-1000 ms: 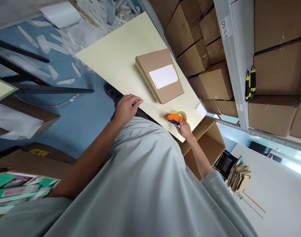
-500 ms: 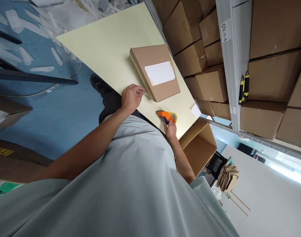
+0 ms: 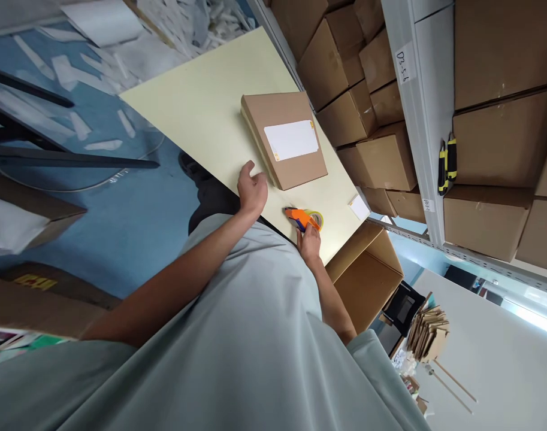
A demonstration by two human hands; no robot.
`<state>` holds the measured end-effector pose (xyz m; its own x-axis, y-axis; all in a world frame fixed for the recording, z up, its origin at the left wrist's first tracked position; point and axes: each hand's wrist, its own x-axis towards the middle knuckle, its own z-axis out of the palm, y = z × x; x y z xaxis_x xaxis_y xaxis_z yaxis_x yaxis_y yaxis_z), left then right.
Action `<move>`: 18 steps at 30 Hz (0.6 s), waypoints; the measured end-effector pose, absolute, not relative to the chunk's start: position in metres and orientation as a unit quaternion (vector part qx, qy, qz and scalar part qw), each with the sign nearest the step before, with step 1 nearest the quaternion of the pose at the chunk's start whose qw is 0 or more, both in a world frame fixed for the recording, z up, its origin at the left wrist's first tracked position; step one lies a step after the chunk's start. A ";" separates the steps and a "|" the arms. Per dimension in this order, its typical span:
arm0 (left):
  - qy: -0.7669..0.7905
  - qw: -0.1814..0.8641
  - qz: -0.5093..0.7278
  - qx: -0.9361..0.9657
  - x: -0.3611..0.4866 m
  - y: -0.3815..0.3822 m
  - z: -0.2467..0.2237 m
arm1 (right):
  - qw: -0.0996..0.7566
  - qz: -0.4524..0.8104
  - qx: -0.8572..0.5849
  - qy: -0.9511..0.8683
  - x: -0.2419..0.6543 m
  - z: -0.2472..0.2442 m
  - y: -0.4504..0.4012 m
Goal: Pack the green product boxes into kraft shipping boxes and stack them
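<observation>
A flat brown cardboard box (image 3: 295, 170) with a white label (image 3: 292, 140) on top lies on the pale yellow tabletop (image 3: 187, 90). Close to the box's near left corner is my left hand (image 3: 253, 190), its thumb and index finger apart and nothing seen in it. My right hand (image 3: 309, 242) is closed on the handle of an orange tape dispenser (image 3: 304, 219) that carries a roll of yellowish tape. The dispenser is at the table's front edge, to the right of the box and apart from it.
An open cardboard box (image 3: 367, 275) stands off the table's right end. Shelves with stacked cartons (image 3: 383, 155) line the far side, with yellow-and-black cutters (image 3: 447, 163) on a ledge. A small white label stack (image 3: 359, 208) lies at the tabletop's right corner. Packing scraps (image 3: 97, 72) litter the blue floor.
My left hand has opened from a pinch at the box's edge, its fingers now lifted apart. The right hand keeps the tape dispenser in nearly the same place. The view has shifted slightly.
</observation>
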<state>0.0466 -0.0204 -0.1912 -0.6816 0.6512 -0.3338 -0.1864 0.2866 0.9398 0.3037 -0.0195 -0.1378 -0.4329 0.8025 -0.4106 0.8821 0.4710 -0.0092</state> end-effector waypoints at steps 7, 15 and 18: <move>0.722 0.407 0.545 0.129 0.067 0.007 -0.159 | 0.207 -0.080 0.486 0.845 0.301 -0.127 -0.016; 0.719 0.371 0.522 0.270 -0.017 0.007 -0.157 | 0.212 -0.115 0.366 0.899 0.229 -0.128 -0.016; 0.760 0.324 0.475 0.303 -0.050 0.003 -0.141 | 0.175 -0.153 0.361 0.903 0.190 -0.134 -0.024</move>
